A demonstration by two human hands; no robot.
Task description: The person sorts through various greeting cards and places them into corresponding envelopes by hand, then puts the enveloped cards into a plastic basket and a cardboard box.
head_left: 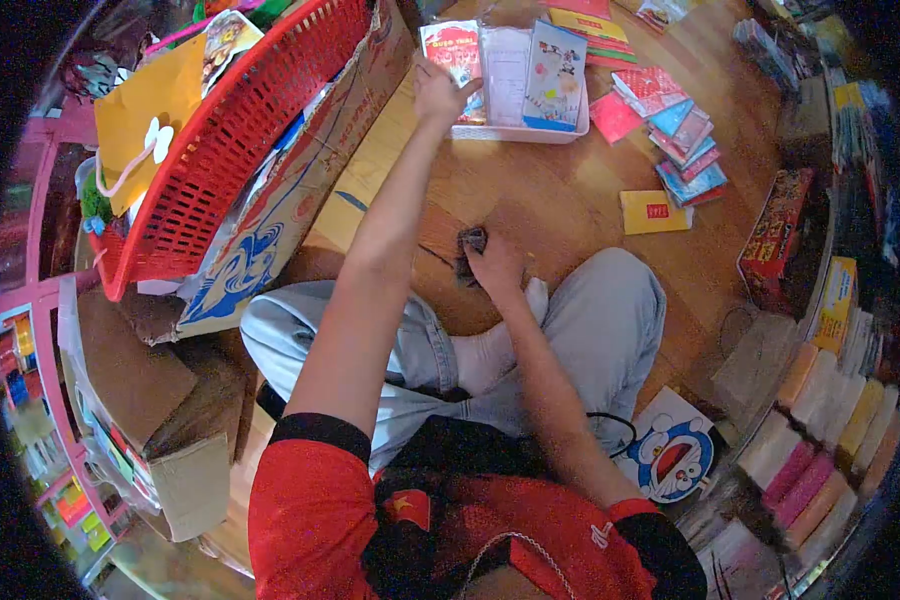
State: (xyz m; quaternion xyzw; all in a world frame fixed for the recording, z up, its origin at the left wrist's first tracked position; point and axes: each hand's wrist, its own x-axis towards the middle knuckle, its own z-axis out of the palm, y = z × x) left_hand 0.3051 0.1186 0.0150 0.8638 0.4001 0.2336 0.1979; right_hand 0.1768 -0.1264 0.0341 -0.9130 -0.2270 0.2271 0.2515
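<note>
My left hand [442, 95] reaches far forward, its fingers and thumb closed on the lower left part of a red-and-white printed packet [454, 48]. That packet stands at the left end of a white plastic basket [520, 133]. Beside it in the basket are a clear-wrapped pale packet [506, 75] and a white booklet with small coloured pictures [555, 72]. Close to my crossed legs, my right hand [497, 264] is closed on a crumpled dark grey cloth [466, 262] against the wooden floor.
Several colourful packets [678, 135] lie fanned out at right, near a yellow envelope [656, 212]. On the left, a full red basket [230, 130] rests on a cardboard box [255, 265]. Stacked goods [820, 440] line the right side, near a blue cartoon-face picture [672, 455].
</note>
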